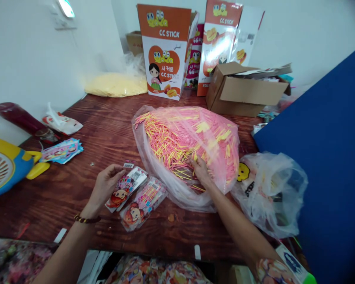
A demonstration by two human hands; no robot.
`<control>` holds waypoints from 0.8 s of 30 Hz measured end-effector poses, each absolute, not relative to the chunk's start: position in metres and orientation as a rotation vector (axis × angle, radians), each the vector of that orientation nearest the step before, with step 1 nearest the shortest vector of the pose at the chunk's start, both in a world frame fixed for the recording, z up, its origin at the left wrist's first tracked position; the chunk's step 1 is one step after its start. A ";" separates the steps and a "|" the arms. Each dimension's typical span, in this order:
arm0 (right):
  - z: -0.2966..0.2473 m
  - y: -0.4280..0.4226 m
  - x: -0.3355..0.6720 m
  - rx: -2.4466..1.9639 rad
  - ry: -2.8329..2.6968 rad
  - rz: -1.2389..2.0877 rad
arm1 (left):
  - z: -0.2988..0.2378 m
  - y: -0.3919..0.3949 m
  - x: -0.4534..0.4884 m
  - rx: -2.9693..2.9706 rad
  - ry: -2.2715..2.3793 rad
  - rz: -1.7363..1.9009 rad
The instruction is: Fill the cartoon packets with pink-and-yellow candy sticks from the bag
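A large clear plastic bag [177, 199] lies open on the table, full of thin pink and yellow sticks [168, 146]. My right hand [201, 170] reaches inside it, fingers closed among the sticks; exactly how many they grip is hidden. Left of the bag, my left hand [108, 181] pinches the upper edge of a small printed packet [120, 193] with a cartoon figure and a barcode flap. Beside it lies another printed packet [143, 203], flat, with sticks showing through its clear upper part.
Behind the bag stand a CC Stick carton [165, 51] and an open brown box [248, 92]. Left are a yellow-blue fan [6, 169], a dark red bottle [20, 120] and a stack of packets [63, 150]. A white plastic bag [272, 193] sits right, near a blue panel [322, 138].
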State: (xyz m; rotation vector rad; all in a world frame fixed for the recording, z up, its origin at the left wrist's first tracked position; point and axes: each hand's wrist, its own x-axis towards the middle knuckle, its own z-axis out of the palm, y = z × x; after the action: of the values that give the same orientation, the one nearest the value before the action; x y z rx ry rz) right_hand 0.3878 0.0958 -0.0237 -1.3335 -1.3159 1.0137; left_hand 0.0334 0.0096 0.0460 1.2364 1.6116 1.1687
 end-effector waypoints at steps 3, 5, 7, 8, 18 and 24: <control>-0.020 0.095 0.389 -1.235 -1.291 1.027 | 0.048 0.010 0.034 1.154 1.579 1.193; -0.018 0.096 0.391 -1.264 -1.326 1.018 | 0.050 0.011 0.034 1.129 1.575 1.197; -0.016 0.098 0.396 -1.356 -1.356 0.962 | 0.054 0.012 0.034 1.136 1.585 1.198; -0.014 0.101 0.398 -1.422 -1.406 0.908 | 0.056 0.012 0.035 1.144 1.590 1.197; 0.008 0.085 0.405 -1.687 -2.220 0.650 | 0.066 0.008 0.045 1.110 1.583 1.162; 0.004 0.090 0.403 -1.712 -2.049 0.684 | 0.068 0.007 0.045 1.135 1.593 1.144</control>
State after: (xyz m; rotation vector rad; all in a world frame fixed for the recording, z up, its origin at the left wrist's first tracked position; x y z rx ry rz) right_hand 0.4027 0.0904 0.0040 -1.7121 -2.0494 0.6837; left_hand 0.0449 0.0071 0.0677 1.1349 1.5932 1.1443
